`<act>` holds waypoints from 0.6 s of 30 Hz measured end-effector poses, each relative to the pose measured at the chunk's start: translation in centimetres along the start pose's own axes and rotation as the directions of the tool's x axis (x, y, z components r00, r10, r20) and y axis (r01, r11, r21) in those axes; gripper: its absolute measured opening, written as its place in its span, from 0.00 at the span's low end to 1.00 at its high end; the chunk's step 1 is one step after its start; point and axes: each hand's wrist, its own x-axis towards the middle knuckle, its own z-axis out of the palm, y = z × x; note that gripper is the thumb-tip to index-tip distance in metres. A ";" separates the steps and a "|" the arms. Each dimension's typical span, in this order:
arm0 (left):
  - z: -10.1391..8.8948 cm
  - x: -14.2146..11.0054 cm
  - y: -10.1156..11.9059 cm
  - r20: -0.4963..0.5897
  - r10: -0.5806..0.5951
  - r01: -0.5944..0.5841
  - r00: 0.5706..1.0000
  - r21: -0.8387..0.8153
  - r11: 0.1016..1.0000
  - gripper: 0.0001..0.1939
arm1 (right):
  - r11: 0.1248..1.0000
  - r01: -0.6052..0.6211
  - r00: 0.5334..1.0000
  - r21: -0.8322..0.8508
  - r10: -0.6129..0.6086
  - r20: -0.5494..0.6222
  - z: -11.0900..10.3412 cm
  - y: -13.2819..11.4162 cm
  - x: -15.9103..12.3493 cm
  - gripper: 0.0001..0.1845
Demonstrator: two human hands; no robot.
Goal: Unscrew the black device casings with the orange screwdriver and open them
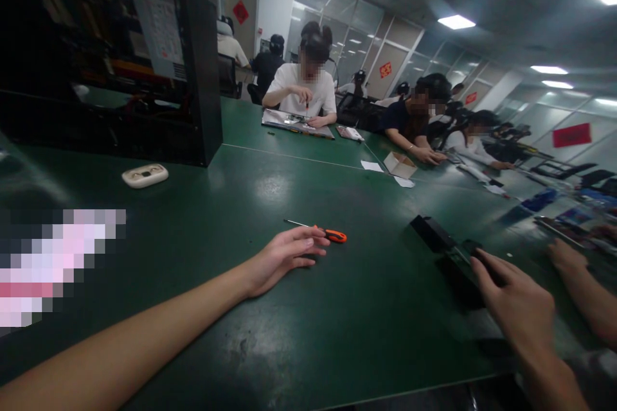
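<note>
My left hand (289, 253) lies over the green tabletop with its fingers stretched out and apart. Just beyond its fingertips is a screwdriver (336, 236) with an orange and black handle. Its thin shaft points left, and the fingers partly cover it; whether they touch it I cannot tell. On the right, my right hand (520, 298) is closed around the near end of a black boxy part (432, 233). A shiny metal strip runs along the middle of this part, and its far end points up and left. Blur hides its exact kind.
At the left stands a large black computer case (200, 77), with a cream earbud case (145, 176) before it. A small cardboard box (400, 165) and white papers (372, 166) lie farther back. Another person's arm (585, 286) is close at right. A co-worker (308, 87) sits opposite.
</note>
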 end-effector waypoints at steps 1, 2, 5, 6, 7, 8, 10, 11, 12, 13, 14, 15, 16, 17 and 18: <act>0.0 0.0 -0.1 0.004 0.001 -0.001 1.000 0.003 1.000 0.17 | 0.999 0.000 1.000 -0.039 0.000 0.015 0.3 1.2 -0.2 0.29; 0.0 0.0 -0.1 0.008 0.002 -0.002 1.000 0.004 1.000 0.17 | 0.998 0.005 1.000 -0.057 -0.004 0.030 0.7 2.1 -0.4 0.30; -0.1 0.0 -0.2 0.010 0.001 -0.001 1.000 0.001 1.000 0.17 | 0.997 0.032 0.998 -0.066 -0.029 0.047 2.0 2.9 -1.0 0.31; -0.1 0.0 -0.3 0.008 -0.001 0.001 1.000 0.002 1.000 0.17 | 0.997 0.036 0.999 -0.069 -0.033 0.043 2.3 2.9 -1.1 0.32; -0.1 0.0 -0.2 0.005 -0.002 0.002 1.000 0.002 1.000 0.17 | 0.996 0.038 0.999 -0.077 -0.035 0.039 2.6 2.7 -1.2 0.32; -0.1 0.0 -0.2 0.001 -0.001 0.001 1.000 0.001 1.000 0.17 | 0.996 0.036 0.999 -0.086 -0.033 0.034 2.8 2.5 -1.2 0.33; 0.0 0.1 -0.1 -0.011 -0.006 0.006 1.000 -0.001 1.000 0.17 | 0.994 0.035 0.999 -0.107 -0.033 0.029 3.0 2.2 -1.2 0.33; 0.1 0.1 -0.1 -0.016 -0.009 0.009 1.000 -0.001 1.000 0.17 | 0.993 0.036 0.999 -0.116 -0.034 0.022 3.1 2.2 -1.3 0.33; 0.1 0.0 0.0 -0.020 -0.012 0.012 1.000 0.000 1.000 0.17 | 0.992 0.037 0.999 -0.121 -0.037 0.009 3.2 2.1 -1.5 0.32; 0.2 0.0 0.0 -0.021 -0.015 0.015 1.000 0.003 1.000 0.17 | 0.992 0.041 0.999 -0.121 -0.042 -0.009 3.3 2.2 -1.6 0.32; 0.3 0.0 0.0 -0.019 -0.017 0.017 1.000 0.007 1.000 0.18 | 0.992 0.046 0.999 -0.118 -0.049 -0.024 3.4 2.2 -1.8 0.31; 0.3 0.0 0.0 -0.016 -0.019 0.019 1.000 0.011 1.000 0.18 | 0.992 0.051 0.998 -0.113 -0.055 -0.036 3.5 2.3 -2.0 0.31; 0.3 0.0 0.1 -0.013 -0.021 0.021 1.000 0.015 1.000 0.18 | 0.993 0.051 0.997 -0.104 -0.056 -0.046 3.5 2.4 -2.2 0.31; 0.3 0.0 0.1 -0.008 -0.022 0.022 1.000 0.021 1.000 0.17 | 0.994 0.048 0.997 -0.095 -0.053 -0.051 3.6 2.5 -2.4 0.31; 0.3 0.0 0.1 -0.003 -0.023 0.023 1.000 0.026 0.999 0.17 | 0.995 0.043 0.998 -0.088 -0.047 -0.049 3.8 2.6 -2.6 0.31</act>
